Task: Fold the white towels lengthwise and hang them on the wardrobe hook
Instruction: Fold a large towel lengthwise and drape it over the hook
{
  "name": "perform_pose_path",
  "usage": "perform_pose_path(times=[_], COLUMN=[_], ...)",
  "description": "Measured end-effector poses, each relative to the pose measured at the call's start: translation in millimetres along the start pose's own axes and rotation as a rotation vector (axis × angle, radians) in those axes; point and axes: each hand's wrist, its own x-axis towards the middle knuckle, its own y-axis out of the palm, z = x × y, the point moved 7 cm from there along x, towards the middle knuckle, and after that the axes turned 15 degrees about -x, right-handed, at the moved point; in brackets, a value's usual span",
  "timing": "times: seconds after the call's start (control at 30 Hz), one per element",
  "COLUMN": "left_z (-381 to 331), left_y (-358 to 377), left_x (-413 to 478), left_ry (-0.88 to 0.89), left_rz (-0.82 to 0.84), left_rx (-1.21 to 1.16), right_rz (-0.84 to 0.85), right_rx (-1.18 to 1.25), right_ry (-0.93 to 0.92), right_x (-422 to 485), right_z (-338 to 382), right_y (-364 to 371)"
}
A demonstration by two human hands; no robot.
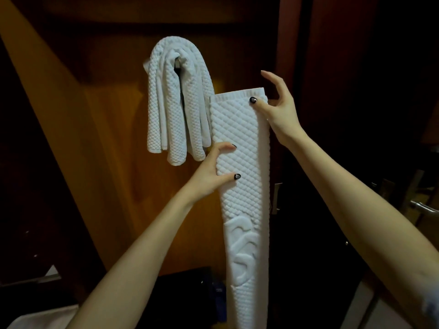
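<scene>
A folded white towel (240, 162), narrowed lengthwise into a long strip, hangs upright before the wooden wardrobe door (114, 119); the right hand (278, 110) pinches its top right corner, thumb on the face. The left hand (211, 172) grips the strip's left edge lower down, thumb in front. Just beside it, upper left, more white towels (173, 103) drape over the wardrobe hook (177, 61).

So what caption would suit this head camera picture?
Both hands, left hand and right hand, hold a folded white towel beside towels hanging on the wardrobe hook.
</scene>
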Motion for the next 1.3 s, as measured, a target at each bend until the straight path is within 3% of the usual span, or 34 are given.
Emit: perform_pose_path(times=[0.17, 0.4, 0.73, 0.97, 1.17, 1.3], left_z=[-7, -17, -27, -40, -47, -51], left_y=[5, 7, -45, -73, -115, -130], left_x=[6, 2, 27, 33, 27, 22], left_ry=[-0.052, -0.075, -0.092, -0.075, -0.100, -0.097], left_rz=[0.046, 0.118, -0.280, -0.401, -0.573, -0.645], left_rx=[-0.122, -0.097, -0.295, -0.321, -0.251, -0.239], right_rz=[0.004, -0.017, 0.285, 0.398, 0.539, 0.470], right_rx=[0.059, -0.011, 0.075, 0.206, 0.001, -0.009], right_ry=[-0.004, 0.065, 0.166, 0.261, 0.219, 0.196], right_x=[10, 10, -117, -152, -177, -179], right_z=[-6, -13, -49, -72, -75, -74], right_y=[-5, -5, 34, 52, 77, 87])
